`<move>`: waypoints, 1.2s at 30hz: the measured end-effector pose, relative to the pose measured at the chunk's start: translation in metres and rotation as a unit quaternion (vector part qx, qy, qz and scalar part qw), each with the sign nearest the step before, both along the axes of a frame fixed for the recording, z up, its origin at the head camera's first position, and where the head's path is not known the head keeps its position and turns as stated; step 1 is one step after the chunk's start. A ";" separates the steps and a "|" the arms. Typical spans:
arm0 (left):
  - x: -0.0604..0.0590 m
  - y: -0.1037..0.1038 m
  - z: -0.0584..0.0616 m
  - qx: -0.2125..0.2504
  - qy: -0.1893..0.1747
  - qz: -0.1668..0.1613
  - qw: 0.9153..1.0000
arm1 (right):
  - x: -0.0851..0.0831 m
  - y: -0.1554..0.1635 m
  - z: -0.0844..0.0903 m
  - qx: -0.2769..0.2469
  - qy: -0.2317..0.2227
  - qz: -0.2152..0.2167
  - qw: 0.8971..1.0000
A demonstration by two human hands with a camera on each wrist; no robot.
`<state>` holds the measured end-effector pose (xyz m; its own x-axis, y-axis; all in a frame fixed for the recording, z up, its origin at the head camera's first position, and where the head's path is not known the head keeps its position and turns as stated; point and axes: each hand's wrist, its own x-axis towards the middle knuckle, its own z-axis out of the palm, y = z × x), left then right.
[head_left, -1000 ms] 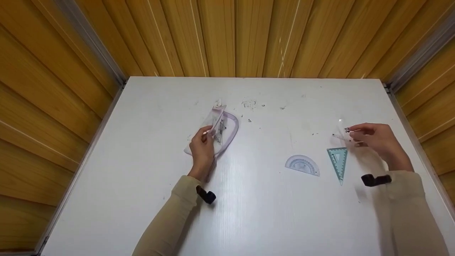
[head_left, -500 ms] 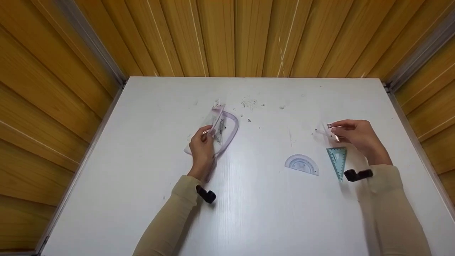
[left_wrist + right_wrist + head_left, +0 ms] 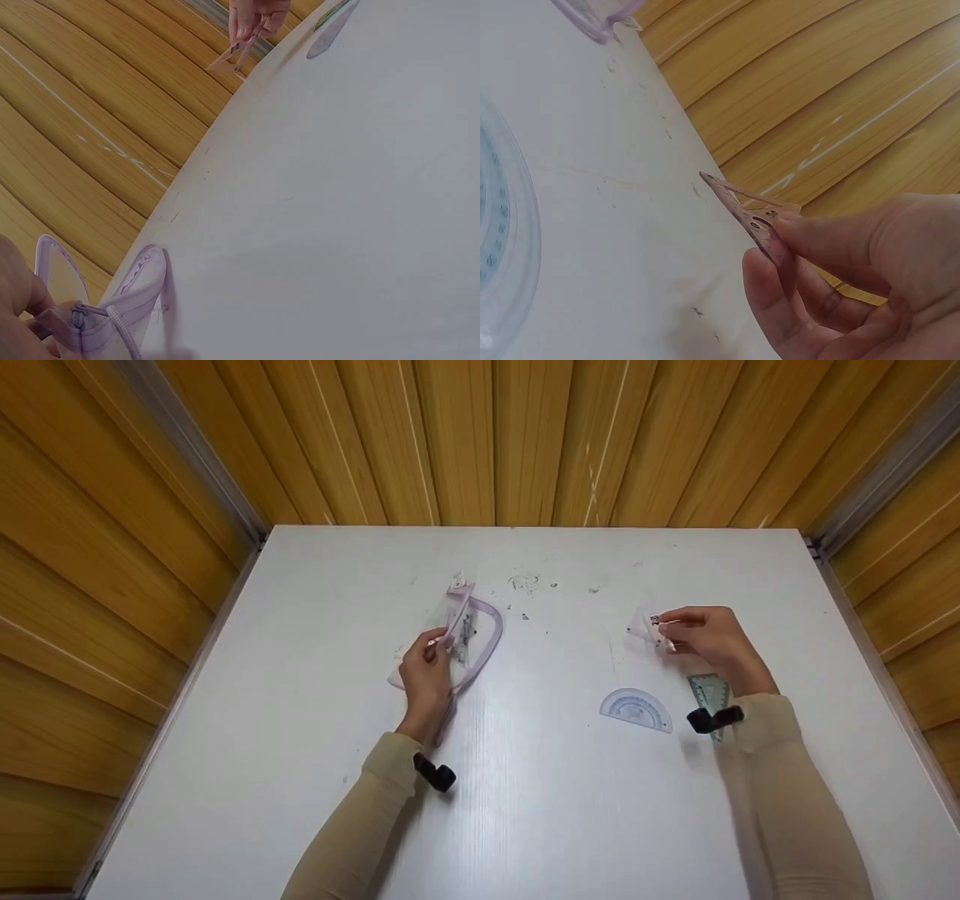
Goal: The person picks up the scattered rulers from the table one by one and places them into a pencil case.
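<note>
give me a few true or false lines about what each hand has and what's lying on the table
1. The right hand pinches a small clear pink set square. True.
2. That set square lies flat on the table. False: it is held up off the surface.
3. The left hand holds a clear zip pouch with a lilac edge. True.
4. The protractor is inside the pouch. False: it lies bare on the table, between the two hands.
5. A green set square lies by the right wrist. True.
</note>
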<state>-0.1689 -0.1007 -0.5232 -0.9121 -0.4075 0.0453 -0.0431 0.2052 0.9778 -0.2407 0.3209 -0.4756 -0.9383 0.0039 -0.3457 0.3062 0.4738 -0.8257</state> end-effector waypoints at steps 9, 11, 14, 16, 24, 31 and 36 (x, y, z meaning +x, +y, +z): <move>0.002 -0.004 -0.002 -0.014 0.024 -0.015 0.999 | -0.003 -0.023 0.000 -0.052 0.022 0.016 0.998; 0.002 -0.004 -0.002 -0.015 0.023 -0.014 1.000 | -0.004 -0.027 0.000 -0.052 0.020 0.019 0.998; 0.001 -0.004 -0.002 -0.014 0.018 -0.012 1.000 | -0.006 -0.034 -0.001 -0.049 0.014 0.022 0.998; 0.001 -0.004 -0.002 -0.013 0.014 -0.011 1.000 | -0.009 -0.038 -0.002 -0.046 0.009 0.024 0.999; -0.001 -0.002 0.000 -0.004 0.007 -0.005 1.000 | -0.020 -0.063 -0.004 -0.056 0.008 0.036 0.998; -0.001 -0.001 0.000 -0.003 0.008 -0.004 1.000 | -0.027 -0.086 -0.007 -0.056 0.005 0.048 0.997; -0.001 -0.002 -0.001 -0.008 0.023 -0.006 1.000 | -0.031 -0.103 -0.009 -0.092 0.002 0.051 0.994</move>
